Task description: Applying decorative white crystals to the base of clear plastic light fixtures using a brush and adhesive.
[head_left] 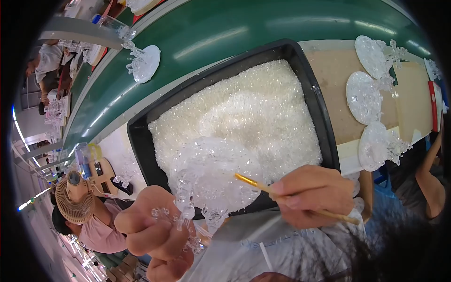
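Observation:
My left hand point(152, 225) is closed around the small clear parts of a transparent ornament with a round disc base point(225, 169). The disc is tilted over the near side of a black tray point(329, 136), which holds a heap of white, glittering granules point(235, 103). In my right hand point(314, 195) is a thin paintbrush point(253, 182) with a wooden handle and a gold ferrule. Its tip is over the disc; whether it touches the surface I cannot tell. My left fingers hide part of the ornament.
Three similar clear ornaments point(364, 98) lie on brown board at the right. Another ornament point(146, 64) rests on the green conveyor belt point(206, 42) beyond the tray. At the left stands a beige fan point(74, 197). Other people point(430, 183) sit or stand on both sides.

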Motion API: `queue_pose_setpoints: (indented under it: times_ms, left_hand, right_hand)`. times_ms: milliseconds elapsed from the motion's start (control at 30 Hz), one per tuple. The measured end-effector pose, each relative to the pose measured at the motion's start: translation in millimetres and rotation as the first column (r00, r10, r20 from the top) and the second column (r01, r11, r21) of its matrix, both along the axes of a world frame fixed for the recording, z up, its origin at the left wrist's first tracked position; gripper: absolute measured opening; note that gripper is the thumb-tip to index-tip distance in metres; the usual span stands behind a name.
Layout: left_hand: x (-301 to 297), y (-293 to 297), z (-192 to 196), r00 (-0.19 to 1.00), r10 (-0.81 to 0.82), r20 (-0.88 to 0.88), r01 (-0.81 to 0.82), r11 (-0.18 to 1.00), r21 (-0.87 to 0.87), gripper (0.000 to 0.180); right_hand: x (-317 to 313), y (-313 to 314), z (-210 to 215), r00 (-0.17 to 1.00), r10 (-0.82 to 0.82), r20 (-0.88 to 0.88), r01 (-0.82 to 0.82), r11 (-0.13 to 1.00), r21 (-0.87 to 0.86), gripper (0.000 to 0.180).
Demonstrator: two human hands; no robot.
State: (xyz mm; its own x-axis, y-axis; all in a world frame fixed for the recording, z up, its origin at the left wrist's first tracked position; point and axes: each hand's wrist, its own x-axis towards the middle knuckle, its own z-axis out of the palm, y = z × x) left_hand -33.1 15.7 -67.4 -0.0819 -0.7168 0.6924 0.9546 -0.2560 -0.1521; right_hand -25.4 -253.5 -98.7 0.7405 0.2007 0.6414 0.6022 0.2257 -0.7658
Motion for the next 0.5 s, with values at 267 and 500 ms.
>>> queue_pose_setpoints:
  times_ms: [267, 500]
  left_hand:
    - [0.3, -4.2, 0.4, 0.798, 0.553, 0.238, -0.556, 0.829, -0.064, 0.036]
    - [-3.6, -25.0, -0.6, 0.98, 0.177, -0.092, -0.187, 0.976, -0.116, 0.026]
  right_hand:
    - [0.6, -0.9, -1.4, 0.999, -0.022, 0.031, 0.022, 1.0, -0.007, 0.031]
    - [-1.8, -0.8, -2.6, 0.997, -0.067, 0.033, 0.068, 0.997, -0.026, 0.03]
